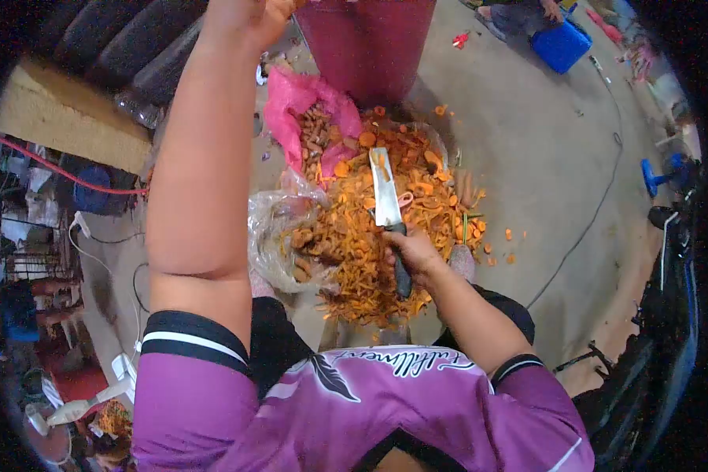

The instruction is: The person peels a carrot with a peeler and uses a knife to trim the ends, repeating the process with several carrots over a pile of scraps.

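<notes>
My right hand (411, 256) is closed round the black handle of a knife (386, 193). Its broad, pale blade points away from me and has orange bits stuck on it. Under the knife lies a heap of orange root peelings and round slices (362, 259). My left arm stretches far forward, and my left hand (259, 22) is at the top edge near a large dark red tub (366, 47). Its fingers are mostly cut off by the frame, so what they do is hidden. A small pinkish loop-shaped item (405, 200) lies beside the blade.
A pink plastic bag (291, 98) with small brown pieces and a clear plastic bag (271, 236) lie left of the heap. At the upper right, a person is beside a blue container (562, 46). A cable (598, 208) crosses the concrete floor on the right.
</notes>
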`<control>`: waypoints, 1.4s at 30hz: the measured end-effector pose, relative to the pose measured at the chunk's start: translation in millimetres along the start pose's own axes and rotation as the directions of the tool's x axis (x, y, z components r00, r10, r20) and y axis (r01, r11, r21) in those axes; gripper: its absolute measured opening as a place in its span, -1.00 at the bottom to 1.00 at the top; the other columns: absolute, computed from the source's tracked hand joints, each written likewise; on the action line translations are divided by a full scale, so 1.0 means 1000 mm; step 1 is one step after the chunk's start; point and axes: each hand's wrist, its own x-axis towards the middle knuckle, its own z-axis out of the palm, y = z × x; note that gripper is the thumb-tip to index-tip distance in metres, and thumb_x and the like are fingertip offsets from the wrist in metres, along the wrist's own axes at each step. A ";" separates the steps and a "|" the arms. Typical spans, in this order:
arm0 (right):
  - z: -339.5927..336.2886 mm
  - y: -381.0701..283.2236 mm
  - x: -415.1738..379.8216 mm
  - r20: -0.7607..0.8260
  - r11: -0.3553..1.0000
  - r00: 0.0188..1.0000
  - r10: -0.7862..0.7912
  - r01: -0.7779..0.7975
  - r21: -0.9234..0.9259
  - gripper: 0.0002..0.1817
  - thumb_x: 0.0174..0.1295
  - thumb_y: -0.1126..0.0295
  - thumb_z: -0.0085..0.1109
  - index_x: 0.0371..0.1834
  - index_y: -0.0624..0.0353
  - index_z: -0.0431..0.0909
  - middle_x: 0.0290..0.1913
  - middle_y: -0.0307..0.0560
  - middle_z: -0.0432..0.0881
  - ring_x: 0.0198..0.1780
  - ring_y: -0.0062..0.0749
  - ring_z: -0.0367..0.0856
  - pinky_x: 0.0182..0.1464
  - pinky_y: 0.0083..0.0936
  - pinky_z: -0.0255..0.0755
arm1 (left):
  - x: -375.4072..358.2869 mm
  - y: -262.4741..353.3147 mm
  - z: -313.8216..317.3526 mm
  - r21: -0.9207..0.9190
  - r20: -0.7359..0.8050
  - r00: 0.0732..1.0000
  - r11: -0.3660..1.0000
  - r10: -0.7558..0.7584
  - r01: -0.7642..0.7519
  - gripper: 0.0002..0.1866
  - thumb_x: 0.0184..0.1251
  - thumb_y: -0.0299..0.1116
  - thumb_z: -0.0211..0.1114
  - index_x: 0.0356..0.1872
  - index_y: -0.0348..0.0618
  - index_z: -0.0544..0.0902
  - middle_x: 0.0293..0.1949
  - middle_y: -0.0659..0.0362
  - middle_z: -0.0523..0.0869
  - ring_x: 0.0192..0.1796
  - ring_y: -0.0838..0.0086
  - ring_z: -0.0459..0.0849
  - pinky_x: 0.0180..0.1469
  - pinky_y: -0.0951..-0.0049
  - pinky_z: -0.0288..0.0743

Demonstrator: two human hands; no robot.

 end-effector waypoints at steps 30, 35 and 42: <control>-0.040 0.063 0.059 -0.407 0.771 0.888 -0.213 -0.103 -0.628 -0.61 0.06 0.42 -0.01 -0.01 0.16 0.21 -0.47 -0.09 0.43 -0.53 -0.41 0.39 -0.49 -0.59 0.31 | -0.230 -0.522 -0.453 0.444 -0.895 0.404 -0.298 -0.187 0.845 -0.54 0.11 -0.08 -0.14 -0.29 -0.25 0.56 -0.13 -0.13 0.44 -0.01 0.09 0.36 -0.02 0.23 0.29; -0.065 0.076 0.085 -0.430 0.528 0.781 -0.452 -0.155 -0.835 -0.58 0.03 0.43 0.04 0.01 0.22 0.28 -0.09 0.18 0.39 -0.05 -0.09 0.38 -0.02 -0.43 0.26 | -0.213 -0.477 -0.417 0.303 -0.927 0.248 -0.171 -0.281 0.938 -0.54 0.08 -0.04 -0.09 -0.28 -0.24 0.56 -0.06 -0.09 0.41 0.07 0.19 0.25 0.00 0.21 0.25; -0.062 0.067 0.155 -0.049 -0.042 0.873 -0.486 -0.079 -0.996 -0.59 0.04 0.43 -0.09 0.02 0.17 0.27 0.04 0.07 0.27 0.02 -0.02 0.27 0.06 -0.31 0.18 | -0.210 -0.479 -0.424 0.407 -0.909 0.416 0.245 0.017 0.880 -0.58 -0.02 0.01 0.10 -0.31 -0.13 0.50 -0.45 0.06 0.57 -0.38 0.22 0.50 -0.25 0.21 0.39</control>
